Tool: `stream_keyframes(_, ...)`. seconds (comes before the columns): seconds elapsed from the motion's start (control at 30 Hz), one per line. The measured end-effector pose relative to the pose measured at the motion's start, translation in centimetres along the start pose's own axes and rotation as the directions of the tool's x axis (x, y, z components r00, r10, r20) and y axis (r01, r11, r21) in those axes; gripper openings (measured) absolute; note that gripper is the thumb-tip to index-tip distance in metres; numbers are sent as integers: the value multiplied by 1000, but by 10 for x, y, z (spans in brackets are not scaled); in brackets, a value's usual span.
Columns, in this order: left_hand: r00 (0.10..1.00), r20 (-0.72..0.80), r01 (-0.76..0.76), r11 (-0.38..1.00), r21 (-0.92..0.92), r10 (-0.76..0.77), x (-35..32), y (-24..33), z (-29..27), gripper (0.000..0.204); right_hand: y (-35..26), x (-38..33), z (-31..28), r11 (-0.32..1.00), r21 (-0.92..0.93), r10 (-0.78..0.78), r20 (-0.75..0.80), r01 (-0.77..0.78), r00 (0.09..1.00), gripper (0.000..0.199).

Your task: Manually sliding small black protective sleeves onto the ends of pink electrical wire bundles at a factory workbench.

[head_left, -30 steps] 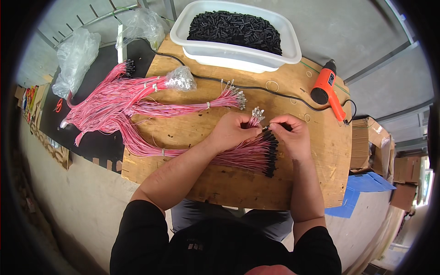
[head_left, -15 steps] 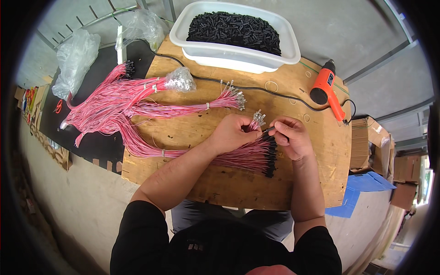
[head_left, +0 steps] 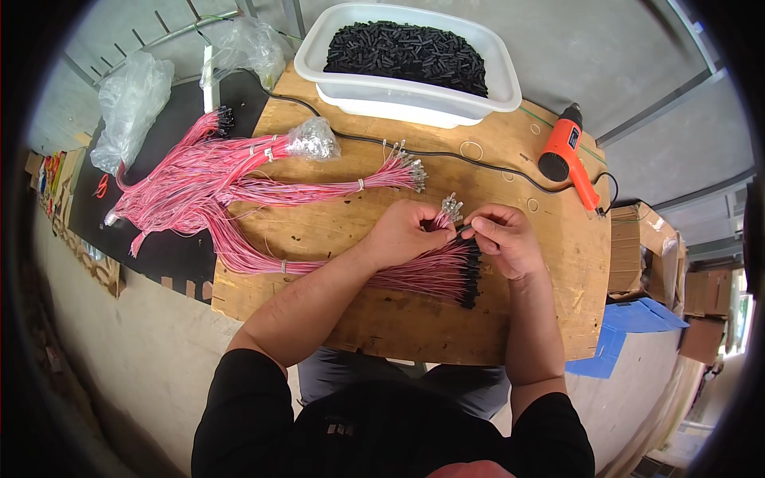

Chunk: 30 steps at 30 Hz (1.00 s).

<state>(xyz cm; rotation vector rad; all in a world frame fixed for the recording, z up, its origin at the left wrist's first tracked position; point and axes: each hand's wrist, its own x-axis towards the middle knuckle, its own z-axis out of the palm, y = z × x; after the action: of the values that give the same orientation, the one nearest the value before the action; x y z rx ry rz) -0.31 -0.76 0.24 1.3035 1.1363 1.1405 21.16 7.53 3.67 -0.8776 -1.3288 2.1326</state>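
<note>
My left hand [head_left: 405, 233] is closed round a bunch of thin pink wires [head_left: 439, 218], whose silver metal terminals [head_left: 451, 209] stick up past the thumb. Close beside it, my right hand [head_left: 507, 240] pinches a small black sleeve [head_left: 464, 231] at the end of a wire by the left fingertips. The fingers partly hide how far the sleeve sits over the terminal. Below both hands, more pink wires [head_left: 418, 275] of this bundle fan out on the table, their ends covered with black sleeves [head_left: 470, 283].
A white tub [head_left: 398, 111] of loose black sleeves stands at the back of the wooden table [head_left: 550, 303]. An orange heat gun [head_left: 564, 151] lies at the right, its black cord [head_left: 454, 157] crossing behind my hands. Other pink wire bundles [head_left: 183, 171] and plastic bags [head_left: 135, 103] lie left.
My right hand has shifted slightly left, bringing its fingertips and the black sleeve nearer to my left hand. My left hand holds nearly still.
</note>
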Motion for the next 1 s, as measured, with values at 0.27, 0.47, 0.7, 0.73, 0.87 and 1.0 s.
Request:
stream_keyframes(0.27,1000,0,-27,1000,-17,27,-1,2,1,11,3,0,4,998,-63,-23,-15,22,1000,12)
stream_keyframes(0.47,1000,29,5,998,-61,-3,0,1,0,10,1,0,3,1000,-23,9,-13,-9,1000,13)
stream_keyframes(0.7,999,34,9,998,-61,-7,1,-3,0,9,0,0,3,999,-35,18,14,-18,1000,15)
stream_keyframes(0.73,999,37,19,997,-74,-16,0,-4,0,10,-1,-1,4,999,-35,16,18,-15,1000,15)
stream_keyframes(0.87,999,39,35,997,-63,-32,0,0,0,10,0,-1,3,999,-39,23,12,-22,1000,15)
stream_keyframes(1.0,999,32,36,998,-53,-35,0,-6,0,11,3,2,0,998,-57,-30,-33,28,999,15)
